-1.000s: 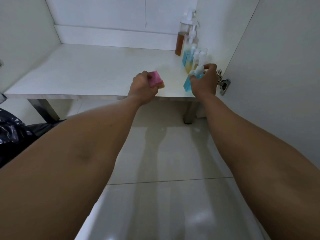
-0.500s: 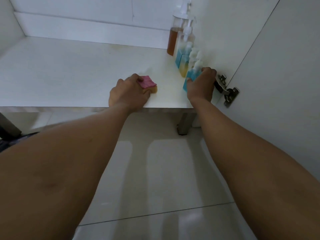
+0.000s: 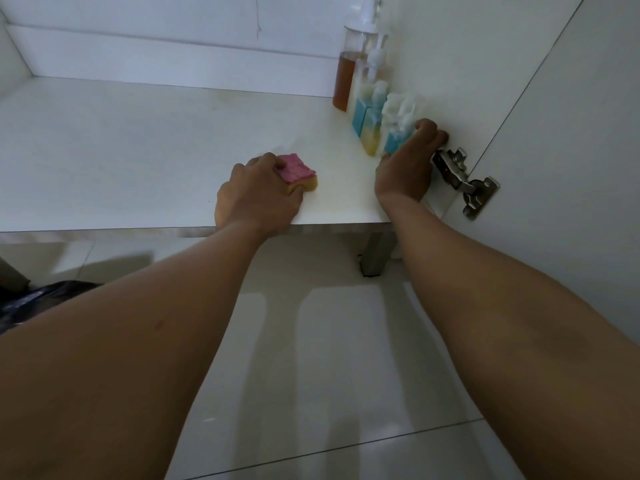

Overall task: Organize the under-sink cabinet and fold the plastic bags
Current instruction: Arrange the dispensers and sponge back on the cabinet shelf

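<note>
One sponge (image 3: 298, 173), left hand (image 3: 258, 199); one bottle (image 3: 396, 142), right hand (image 3: 405, 171).

Glossy floor tiles (image 3: 346, 341) — shiny metal hinge (image 3: 464, 181).

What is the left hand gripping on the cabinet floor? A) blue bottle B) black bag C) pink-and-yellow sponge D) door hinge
C: the left hand grips the pink-and-yellow sponge; the blue bottle is in the right hand.
</note>
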The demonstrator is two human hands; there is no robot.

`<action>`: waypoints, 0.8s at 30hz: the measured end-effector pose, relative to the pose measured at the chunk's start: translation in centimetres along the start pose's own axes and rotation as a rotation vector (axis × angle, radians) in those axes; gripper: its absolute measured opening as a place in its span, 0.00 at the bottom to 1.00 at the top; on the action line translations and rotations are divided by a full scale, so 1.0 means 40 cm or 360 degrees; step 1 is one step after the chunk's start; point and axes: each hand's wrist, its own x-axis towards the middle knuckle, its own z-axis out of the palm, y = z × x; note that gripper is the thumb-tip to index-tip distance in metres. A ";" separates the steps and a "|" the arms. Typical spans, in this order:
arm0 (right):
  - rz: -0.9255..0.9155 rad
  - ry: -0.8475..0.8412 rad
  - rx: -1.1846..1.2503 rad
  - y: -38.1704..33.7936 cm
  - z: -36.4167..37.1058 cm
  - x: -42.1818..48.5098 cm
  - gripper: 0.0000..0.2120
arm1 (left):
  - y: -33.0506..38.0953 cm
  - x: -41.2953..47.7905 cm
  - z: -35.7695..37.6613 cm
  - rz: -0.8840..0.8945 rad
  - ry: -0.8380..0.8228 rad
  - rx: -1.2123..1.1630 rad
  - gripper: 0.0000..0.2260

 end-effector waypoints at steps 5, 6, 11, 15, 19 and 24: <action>-0.0029 -0.0052 0.0052 0.007 -0.002 0.001 0.28 | 0.006 -0.001 -0.006 0.0051 -0.0011 -0.0012 0.24; -0.0045 -0.0069 0.0090 0.010 -0.005 -0.003 0.29 | 0.006 -0.001 -0.007 0.0047 -0.0011 -0.0006 0.24; -0.0071 -0.0168 0.0106 0.028 -0.016 -0.002 0.16 | 0.009 -0.005 -0.007 0.0025 -0.0001 0.0039 0.24; -0.0011 -0.0250 0.0203 0.029 -0.028 -0.003 0.14 | 0.008 -0.003 -0.009 0.0043 -0.0028 0.0037 0.24; -0.0107 -0.0292 0.0377 0.010 -0.017 -0.041 0.09 | 0.007 -0.007 -0.006 0.0009 -0.0003 0.0008 0.23; -0.0266 -0.0803 0.0382 -0.059 0.036 -0.090 0.08 | 0.011 -0.008 -0.007 -0.0100 -0.0011 -0.0049 0.31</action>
